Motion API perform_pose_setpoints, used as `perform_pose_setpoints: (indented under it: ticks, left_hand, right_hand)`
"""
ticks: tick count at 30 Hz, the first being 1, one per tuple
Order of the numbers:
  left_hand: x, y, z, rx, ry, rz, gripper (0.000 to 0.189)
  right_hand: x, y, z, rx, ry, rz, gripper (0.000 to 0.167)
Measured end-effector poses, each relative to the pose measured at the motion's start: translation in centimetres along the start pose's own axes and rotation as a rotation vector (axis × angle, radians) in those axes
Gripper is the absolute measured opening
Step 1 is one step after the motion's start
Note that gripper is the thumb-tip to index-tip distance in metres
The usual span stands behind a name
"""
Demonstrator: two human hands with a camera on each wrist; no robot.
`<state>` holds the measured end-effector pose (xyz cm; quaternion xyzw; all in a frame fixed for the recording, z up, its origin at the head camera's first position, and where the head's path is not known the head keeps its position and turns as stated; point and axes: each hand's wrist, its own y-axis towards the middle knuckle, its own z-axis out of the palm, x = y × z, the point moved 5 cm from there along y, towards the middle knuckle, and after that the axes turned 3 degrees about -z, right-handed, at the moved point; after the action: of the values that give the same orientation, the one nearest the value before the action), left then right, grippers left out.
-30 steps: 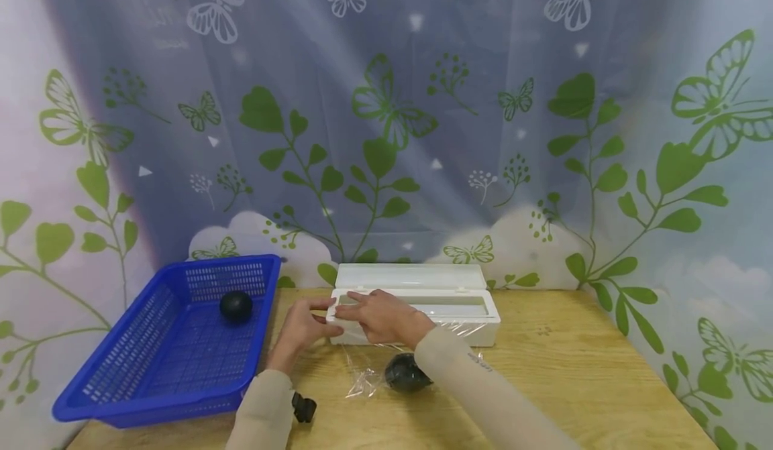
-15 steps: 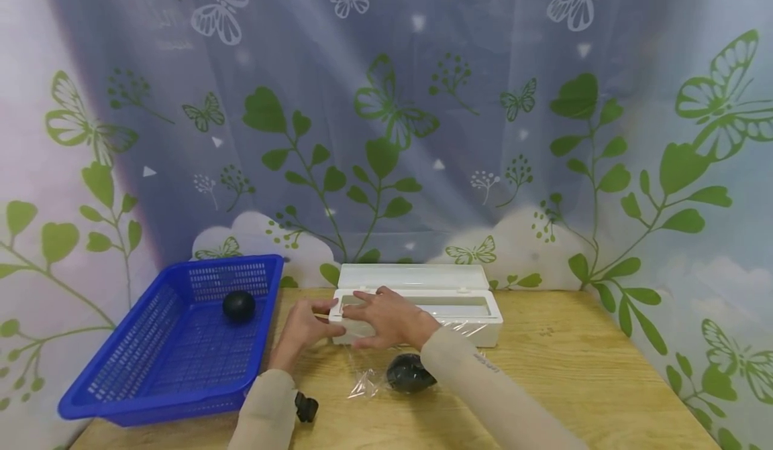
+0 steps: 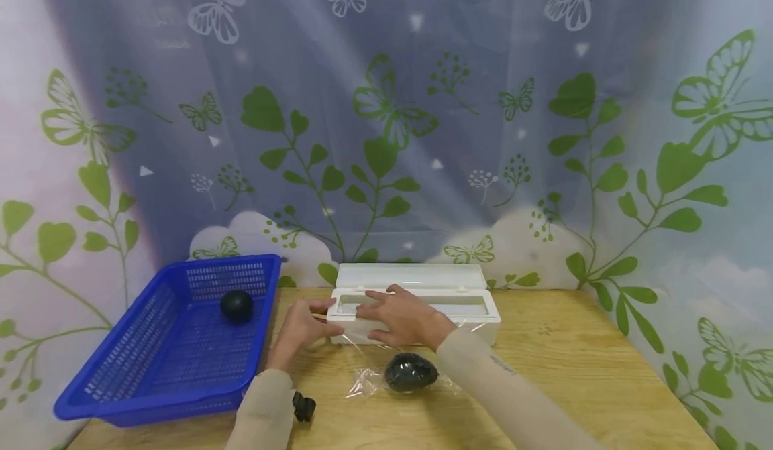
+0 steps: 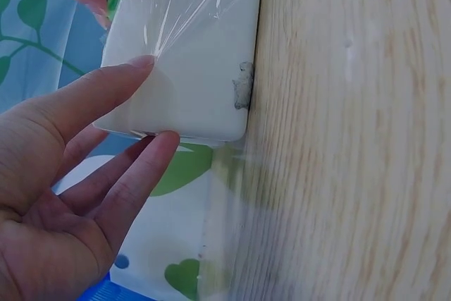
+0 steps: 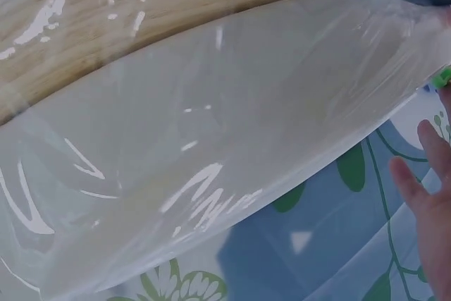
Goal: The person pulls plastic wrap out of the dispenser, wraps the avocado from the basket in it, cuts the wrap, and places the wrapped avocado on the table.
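White box (image 3: 474,331) runs left-right at lower centre; left hand (image 3: 304,327) pinches its left end, right hand (image 3: 403,318) spreads over it

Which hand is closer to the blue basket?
The left. The left hand is just right of the blue basket, holding the near end of the white box. The right hand is farther right, at the box.

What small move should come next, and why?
Perhaps slide the right grip rightward along the long white plastic box to part the clear plastic film stretching from it toward the dark oval object; the left grip holds the left end, and the right fingertips sit left of centre.
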<state>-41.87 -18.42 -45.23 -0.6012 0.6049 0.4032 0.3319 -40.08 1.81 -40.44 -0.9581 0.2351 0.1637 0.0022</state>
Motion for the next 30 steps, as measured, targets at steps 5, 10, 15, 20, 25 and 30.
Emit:
perform_pose_setpoints:
  ticks: [5,10,15,20,25,30]
  left_hand:
    - [0.2,0.0,0.1,0.014,-0.011,0.006,0.062]
    - [0.4,0.0,-0.2,-0.009,-0.009,-0.007,0.062]
    - [0.4,0.0,-0.2,-0.006,-0.011,0.01,0.061]
    - [0.3,0.0,-0.2,0.0,0.011,0.003,0.063]
    - [0.0,-0.1,-0.5,-0.014,0.033,-0.007,0.064]
    - [0.1,-0.1,-0.5,-0.009,0.036,-0.016,0.064]
  right_hand:
    - [-0.1,-0.6,-0.1,-0.045,-0.037,-0.009,0.046]
    - [-0.2,-1.1,-0.2,-0.086,-0.084,-0.018,0.045]
    - [-0.4,-1.6,-0.2,-0.127,-0.099,-0.05,0.045]
    - [-1.0,-2.7,-0.1,-0.143,-0.106,-0.052,0.041]
    - [-1.9,-4.3,-0.1,-0.138,-0.079,-0.026,0.041]
    - [-2.7,-5.8,0.2,-0.137,-0.053,-0.014,0.041]
